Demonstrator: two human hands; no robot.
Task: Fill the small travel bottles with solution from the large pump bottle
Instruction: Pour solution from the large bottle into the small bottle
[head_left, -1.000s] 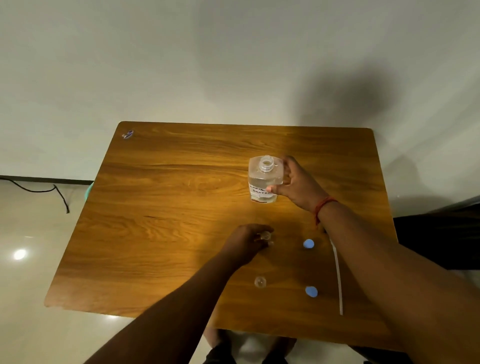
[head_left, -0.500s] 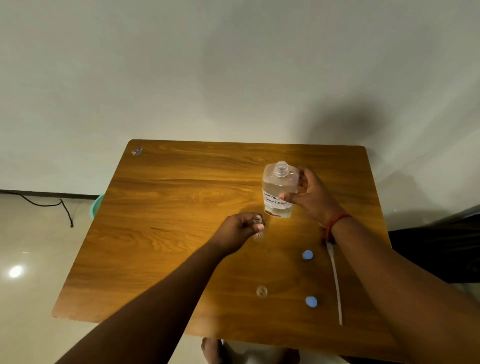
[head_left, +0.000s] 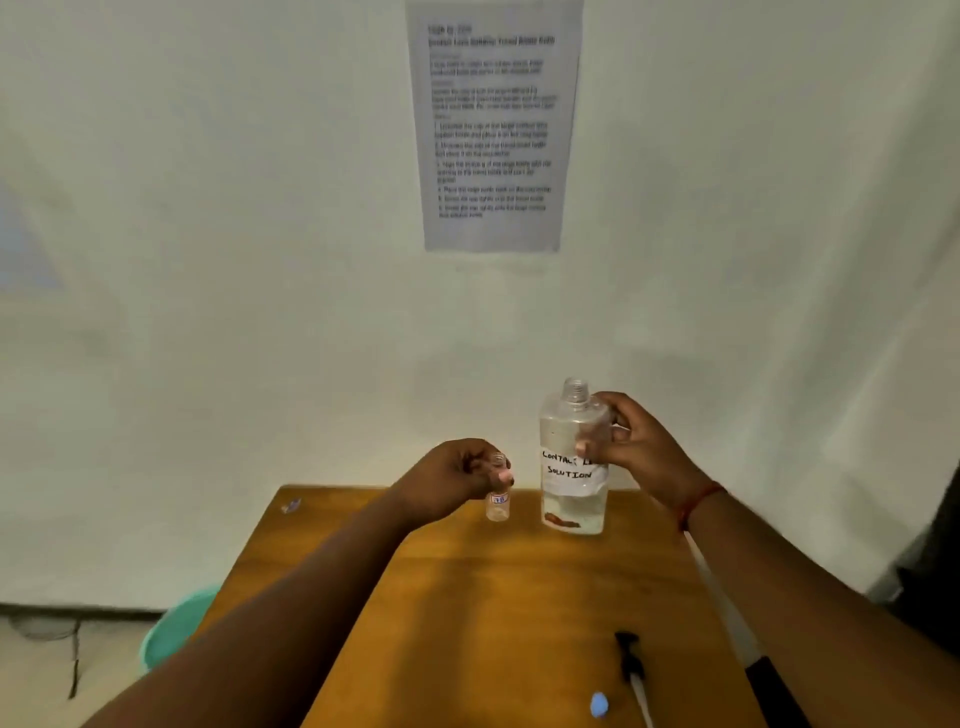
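Left hand (head_left: 457, 475): I'm gripping a small travel bottle (head_left: 497, 506), uncapped, looks empty
Right hand (head_left: 636, 449): clutching the large bottle (head_left: 573, 462), pump off, both raised over the table (head_left: 519, 597)
Progress: pouring not begun; blue cap (head_left: 598, 704) waits

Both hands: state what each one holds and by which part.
Left hand pinches the small travel bottle near its open neck. Right hand grips the large bottle around its upper body.
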